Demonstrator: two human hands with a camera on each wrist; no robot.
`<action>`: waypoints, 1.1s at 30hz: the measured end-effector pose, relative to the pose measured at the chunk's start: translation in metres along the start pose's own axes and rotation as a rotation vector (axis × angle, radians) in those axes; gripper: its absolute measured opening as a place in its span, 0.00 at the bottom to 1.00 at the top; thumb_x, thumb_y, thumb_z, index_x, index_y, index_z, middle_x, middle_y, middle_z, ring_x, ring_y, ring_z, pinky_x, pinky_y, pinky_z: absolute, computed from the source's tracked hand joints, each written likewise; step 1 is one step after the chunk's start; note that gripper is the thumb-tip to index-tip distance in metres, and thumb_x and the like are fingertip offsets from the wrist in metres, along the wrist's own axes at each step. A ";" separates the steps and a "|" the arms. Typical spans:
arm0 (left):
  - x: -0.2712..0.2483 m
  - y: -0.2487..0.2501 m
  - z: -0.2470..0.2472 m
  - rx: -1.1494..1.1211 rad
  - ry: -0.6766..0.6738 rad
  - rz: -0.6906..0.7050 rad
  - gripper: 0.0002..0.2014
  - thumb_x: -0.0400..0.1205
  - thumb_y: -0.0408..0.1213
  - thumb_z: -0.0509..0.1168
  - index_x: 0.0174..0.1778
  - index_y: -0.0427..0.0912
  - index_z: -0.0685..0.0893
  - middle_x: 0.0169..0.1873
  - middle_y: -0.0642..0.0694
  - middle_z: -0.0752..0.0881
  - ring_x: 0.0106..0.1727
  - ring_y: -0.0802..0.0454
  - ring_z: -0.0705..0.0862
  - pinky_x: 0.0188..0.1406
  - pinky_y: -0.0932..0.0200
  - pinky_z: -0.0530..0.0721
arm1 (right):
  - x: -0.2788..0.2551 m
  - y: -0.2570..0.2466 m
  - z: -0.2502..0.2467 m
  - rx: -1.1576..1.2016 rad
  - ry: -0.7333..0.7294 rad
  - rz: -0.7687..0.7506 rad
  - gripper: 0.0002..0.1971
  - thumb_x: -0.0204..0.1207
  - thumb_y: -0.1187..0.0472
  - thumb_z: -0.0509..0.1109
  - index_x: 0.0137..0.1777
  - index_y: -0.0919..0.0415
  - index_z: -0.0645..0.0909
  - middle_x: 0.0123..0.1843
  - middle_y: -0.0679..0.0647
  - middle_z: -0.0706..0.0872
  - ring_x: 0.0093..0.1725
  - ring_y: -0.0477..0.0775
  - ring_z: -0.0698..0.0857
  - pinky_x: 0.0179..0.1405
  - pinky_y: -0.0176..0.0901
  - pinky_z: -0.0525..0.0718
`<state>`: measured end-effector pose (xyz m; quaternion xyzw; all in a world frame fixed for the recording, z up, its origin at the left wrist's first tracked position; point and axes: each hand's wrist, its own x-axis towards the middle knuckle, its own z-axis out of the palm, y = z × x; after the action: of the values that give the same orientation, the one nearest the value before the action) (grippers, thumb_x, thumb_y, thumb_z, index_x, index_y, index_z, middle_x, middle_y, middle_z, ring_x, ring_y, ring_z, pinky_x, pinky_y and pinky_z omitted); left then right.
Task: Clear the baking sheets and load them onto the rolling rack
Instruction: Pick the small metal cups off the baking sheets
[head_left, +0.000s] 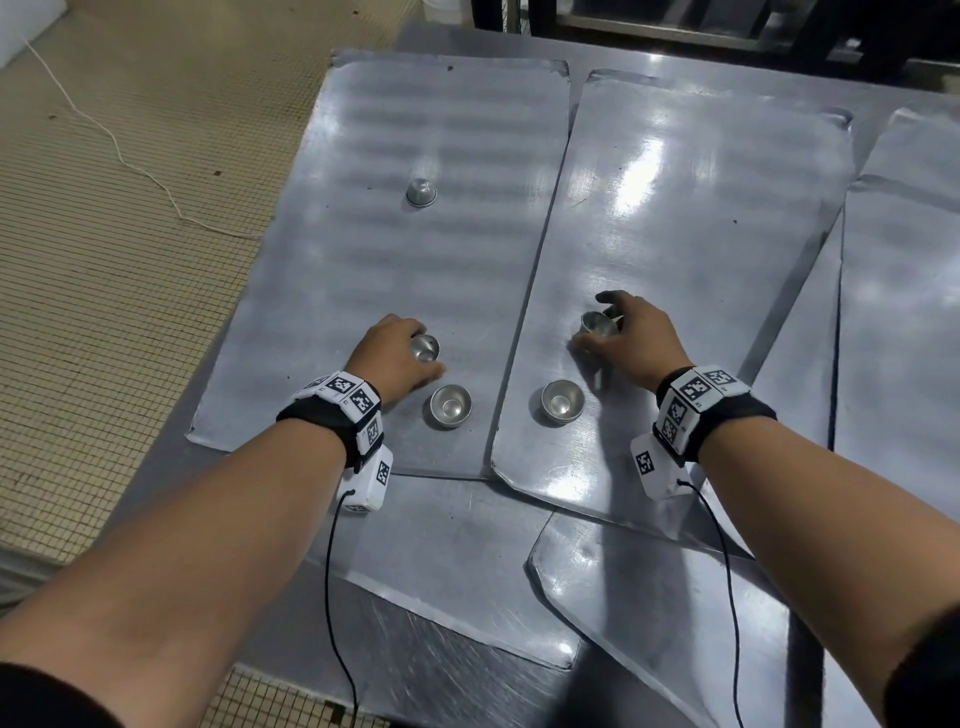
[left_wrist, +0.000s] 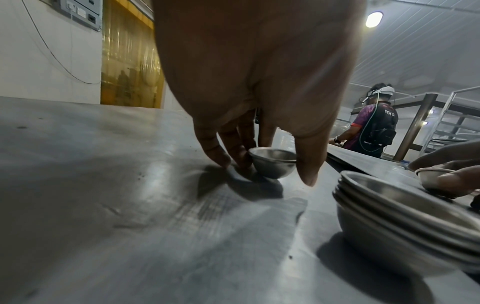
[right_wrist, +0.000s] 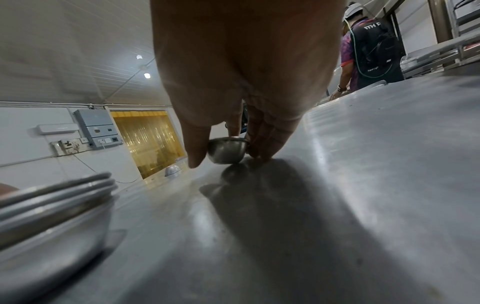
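Two flat metal baking sheets lie side by side: the left sheet (head_left: 363, 249) and the right sheet (head_left: 691, 249). My left hand (head_left: 400, 358) pinches a small metal cup (head_left: 425, 347) (left_wrist: 272, 163) between thumb and fingers on the left sheet. My right hand (head_left: 634, 338) pinches another small cup (head_left: 600, 323) (right_wrist: 227, 151), lifted just off the right sheet. A stack of nested cups (head_left: 450, 406) (left_wrist: 405, 222) stands near my left hand. A second stack (head_left: 562, 401) (right_wrist: 52, 207) stands near my right hand. One upturned cup (head_left: 421, 191) (right_wrist: 172, 171) sits far out on the left sheet.
More sheets overlap below (head_left: 649, 597) and at the right (head_left: 904, 291) on the steel table. A white cable (head_left: 119, 150) crosses the tiled floor to the left. Another person (left_wrist: 374, 127) works at the far end beside a metal rack (left_wrist: 457, 123).
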<state>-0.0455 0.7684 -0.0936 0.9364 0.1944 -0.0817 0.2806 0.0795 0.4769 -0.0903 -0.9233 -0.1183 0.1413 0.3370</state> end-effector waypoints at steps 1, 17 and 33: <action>0.000 -0.001 0.000 0.006 -0.002 -0.006 0.30 0.71 0.48 0.78 0.68 0.43 0.82 0.64 0.42 0.80 0.64 0.43 0.80 0.60 0.57 0.75 | 0.000 0.000 0.000 -0.025 -0.008 0.001 0.33 0.73 0.47 0.79 0.76 0.54 0.77 0.66 0.56 0.83 0.65 0.58 0.82 0.66 0.49 0.79; -0.045 0.016 -0.014 -0.208 0.011 0.083 0.24 0.67 0.54 0.81 0.55 0.50 0.86 0.46 0.54 0.87 0.49 0.57 0.85 0.51 0.58 0.83 | -0.055 -0.020 0.008 0.112 -0.004 -0.101 0.22 0.69 0.46 0.83 0.60 0.54 0.85 0.53 0.46 0.87 0.52 0.48 0.84 0.49 0.38 0.78; -0.066 0.009 0.011 -0.131 -0.111 0.145 0.25 0.68 0.53 0.81 0.58 0.51 0.84 0.51 0.52 0.88 0.50 0.54 0.85 0.53 0.55 0.84 | -0.090 -0.016 0.027 0.230 -0.088 -0.089 0.22 0.65 0.47 0.85 0.57 0.44 0.82 0.50 0.37 0.87 0.50 0.39 0.87 0.51 0.36 0.85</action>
<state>-0.1023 0.7346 -0.0806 0.9217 0.1151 -0.0999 0.3568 -0.0161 0.4763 -0.0832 -0.8652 -0.1568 0.1794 0.4412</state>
